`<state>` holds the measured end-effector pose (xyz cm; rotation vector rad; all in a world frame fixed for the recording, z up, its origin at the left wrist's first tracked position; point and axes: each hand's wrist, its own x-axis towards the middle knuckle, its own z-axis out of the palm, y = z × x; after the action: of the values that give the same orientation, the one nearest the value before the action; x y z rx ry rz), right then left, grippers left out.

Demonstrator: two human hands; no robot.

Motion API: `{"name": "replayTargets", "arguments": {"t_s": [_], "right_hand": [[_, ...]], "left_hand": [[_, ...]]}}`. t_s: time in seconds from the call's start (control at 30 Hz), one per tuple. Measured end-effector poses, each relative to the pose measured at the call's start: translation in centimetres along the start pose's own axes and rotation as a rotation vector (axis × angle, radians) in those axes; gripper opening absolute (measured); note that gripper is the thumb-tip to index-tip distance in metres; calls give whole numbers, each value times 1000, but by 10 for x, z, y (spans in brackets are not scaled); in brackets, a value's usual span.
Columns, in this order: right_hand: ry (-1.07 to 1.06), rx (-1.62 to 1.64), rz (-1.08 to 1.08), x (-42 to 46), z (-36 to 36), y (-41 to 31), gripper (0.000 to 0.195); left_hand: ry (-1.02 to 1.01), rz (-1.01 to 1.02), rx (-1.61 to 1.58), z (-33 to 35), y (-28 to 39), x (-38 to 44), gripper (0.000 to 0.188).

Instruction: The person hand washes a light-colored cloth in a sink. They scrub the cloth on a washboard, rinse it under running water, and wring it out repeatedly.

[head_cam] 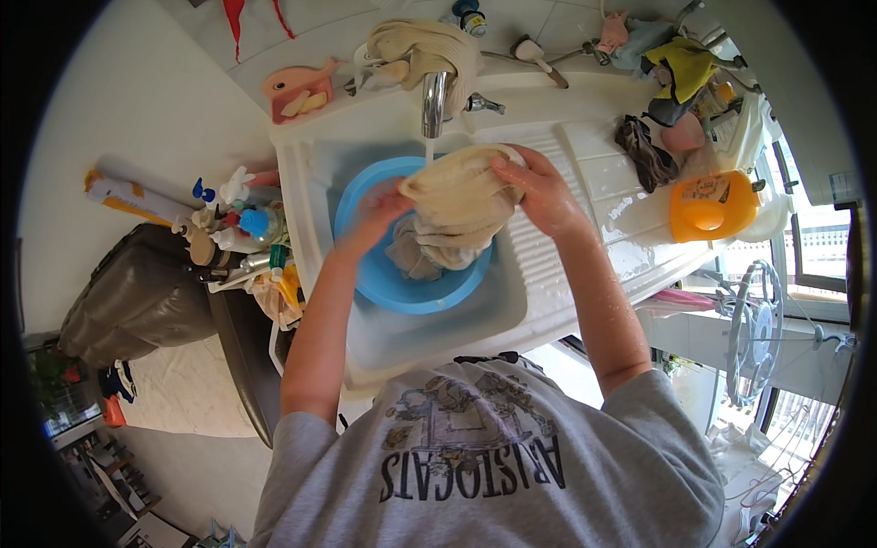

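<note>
A wet cream-coloured cloth garment [462,198] is held up over a blue plastic basin [363,284]. My right hand [545,192] grips its upper right edge, thumb on top. My left hand [377,216], blurred, is at the garment's left edge; its fingertips are partly hidden, so its hold is unclear. Water runs from the chrome faucet [433,106] just behind the cloth. Below, a greyish fabric piece [411,253] lies in the basin, partly covered by the garment. The basin stands inside the white laundry sink [411,349].
A ribbed washboard [548,253] adjoins the sink's right side. Beyond it are a dark wet cloth [644,154] and an orange detergent jug [712,205]. Behind the faucet lies a beige knit bundle [425,44]; a pink whale-shaped soap dish [301,89] is left of it. Several bottles [253,222] crowd the left.
</note>
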<state>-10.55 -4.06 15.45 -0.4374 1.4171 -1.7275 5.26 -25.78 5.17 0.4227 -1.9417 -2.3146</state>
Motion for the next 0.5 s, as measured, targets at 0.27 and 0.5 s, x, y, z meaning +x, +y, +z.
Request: {"name": "replayTargets", "arguments": {"t_s": [0.27, 0.5], "right_hand": [[-35, -873, -93, 5, -48, 63, 39], [67, -1066, -228, 0, -38, 60, 25]], "left_hand": [[176, 271, 195, 2, 59, -4, 18], [315, 382, 392, -14, 86, -8, 17]]}}
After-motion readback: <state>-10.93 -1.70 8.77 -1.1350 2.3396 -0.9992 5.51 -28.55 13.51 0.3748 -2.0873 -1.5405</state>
